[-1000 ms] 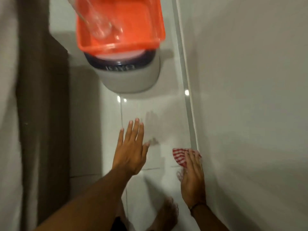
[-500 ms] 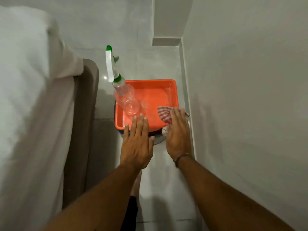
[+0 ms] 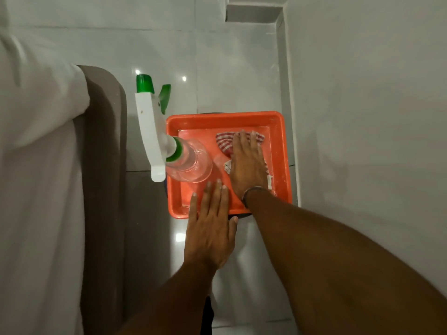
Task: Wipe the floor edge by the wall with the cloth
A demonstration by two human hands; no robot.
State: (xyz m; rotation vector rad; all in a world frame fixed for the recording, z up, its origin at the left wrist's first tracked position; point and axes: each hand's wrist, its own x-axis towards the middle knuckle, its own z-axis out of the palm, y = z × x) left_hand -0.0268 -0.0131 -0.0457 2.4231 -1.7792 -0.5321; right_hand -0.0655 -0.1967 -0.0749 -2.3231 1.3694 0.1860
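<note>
The red-and-white checked cloth [image 3: 223,141] lies in the orange tray [image 3: 281,122], mostly under my right hand [image 3: 246,165], which rests on it with fingers stretched out. My left hand [image 3: 210,228] hovers flat and open over the tray's near rim, holding nothing. The floor edge [image 3: 287,68] runs along the white wall [image 3: 362,117], just right of the tray.
A clear spray bottle [image 3: 188,163] with a white and green trigger head stands in the tray's left side. The tray sits on a container that is mostly hidden beneath it. A brown bed frame [image 3: 104,165] under a white sheet [image 3: 36,141] borders the narrow floor strip on the left.
My right hand lifted the cloth from the floor edge and brought it forward into the orange tray. My left hand rose from the floor to the tray's near rim. The view tilted up.
</note>
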